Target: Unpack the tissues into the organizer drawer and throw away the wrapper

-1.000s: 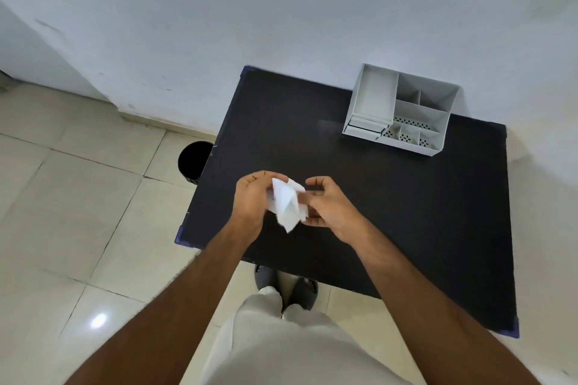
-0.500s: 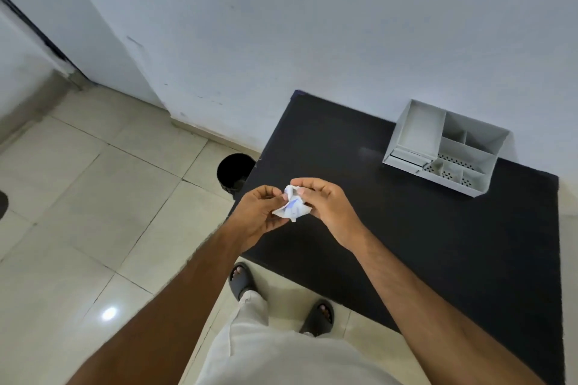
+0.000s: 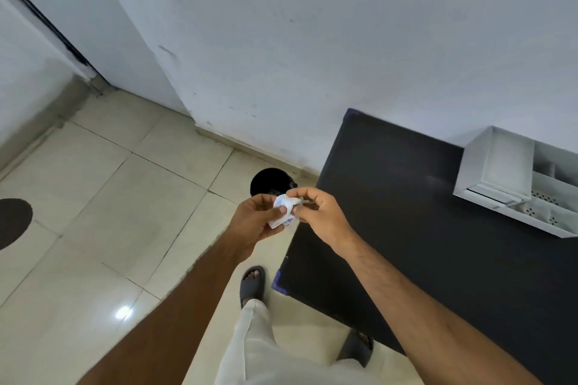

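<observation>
You are standing at the corner of the black table (image 3: 438,228), with the tiled floor (image 3: 93,197) spreading out to your left. Both your forearms are reaching forward from the bottom of the view and angling inward, so that your hands are meeting in front of you, over the table's left edge. The white organizer (image 3: 506,184) is sitting on the far right of the table against the wall, well apart from your hands. The black bin (image 3: 270,181) is standing on the floor just beside the table's left edge, showing just past your fingertips. Your left hand (image 3: 253,225) is curling palm-in, thumb and fingers closing on the crumpled wrapper (image 3: 284,211). Your right hand (image 3: 319,216) is arching from the other side, knuckles up, fingertips pinching the same wrapper at its top. The wrapper, white with blue print, is bunching small between the two hands, held in the air.
</observation>
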